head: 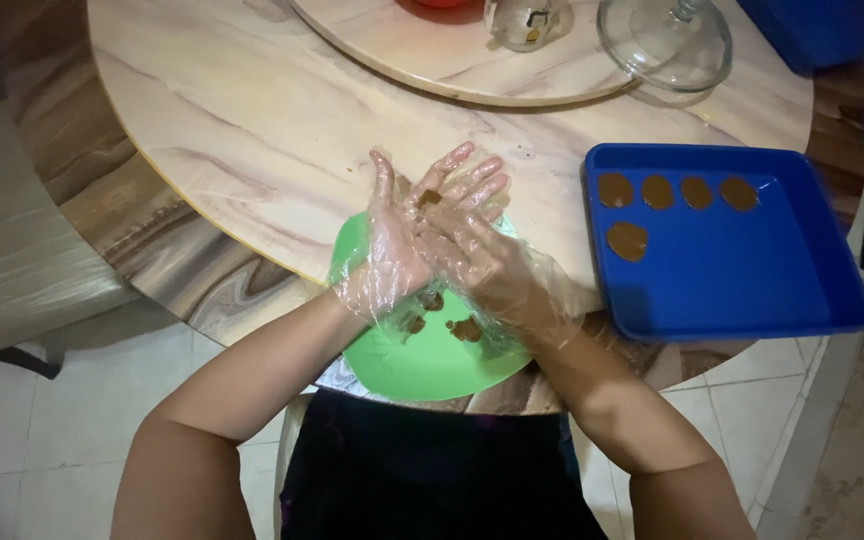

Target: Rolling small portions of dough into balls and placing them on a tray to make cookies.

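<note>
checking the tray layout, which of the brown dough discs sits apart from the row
The brown disc at the blue tray's left edge, nearer the person. It lies alone below the other four discs, which form a row along the far side.

This looks like a home dining room used for kitchen work. A round counter [252,130] with a marble-patterned top and a wood-look rim fills the far part of the view, and a turntable [422,60] of the same pattern sits in its far middle, as on a family dining table. On the turntable stand a glass dome lid [667,45] and a small glass jar [527,20]. To the right lies a blue tray [752,270] holding flat brown dough rounds [657,192]. A pale chair [12,240] stands at the left, and the floor [42,430] is light tile.
</note>
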